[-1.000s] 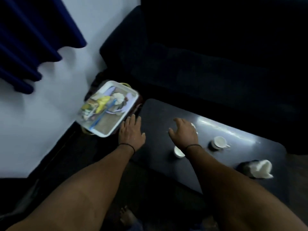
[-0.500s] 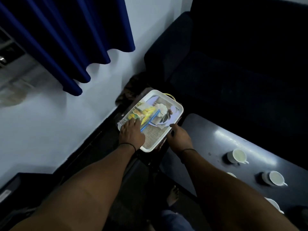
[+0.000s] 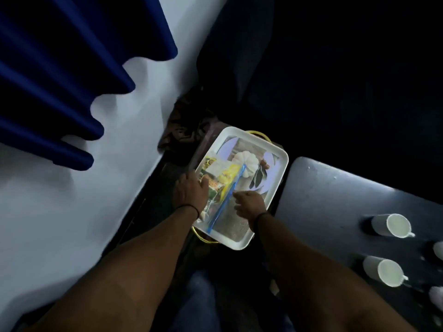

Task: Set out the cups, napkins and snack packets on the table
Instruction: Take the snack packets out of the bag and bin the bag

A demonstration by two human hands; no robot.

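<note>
Reaching down from above, both forearms stretch out to a white tray [image 3: 280, 161] sitting just left of the dark table [image 3: 330, 200], on some low stand that's too dark to make out. Nearest the camera there's a bit of blue fabric between the arms, probably the person's lap or knee.

Left hand [image 3: 190, 190] lies flat on the left side of the tray, fingers spread over the snack packets [image 3: 225, 174], more pressing or pinning than pinching. Probably steadying the pile so it doesn't slide. Right hand [image 3: 250, 203] is loosely curled with the index finger poking toward a clear bag with a blue zip strip [image 3: 225, 202] that runs diagonally over the tray. Neither hand has actually closed on anything as far as the view shows, and they sit apart with the strip between them.

Over on the table, to the right, white cups [image 3: 389, 225] are already set out, one [image 3: 383, 270] closer to the camera, and a third is cut off at the frame edge. So cups look done, and snacks seem to be what's next.

Further up the tray there's a white pumpkin shape, which looks like part of a printed picture on the tray. Behind all that, a dark sofa [image 3: 335, 80], a pale wall [image 3: 60, 188] and a blue curtain [image 3: 60, 68] at the top left.
</note>
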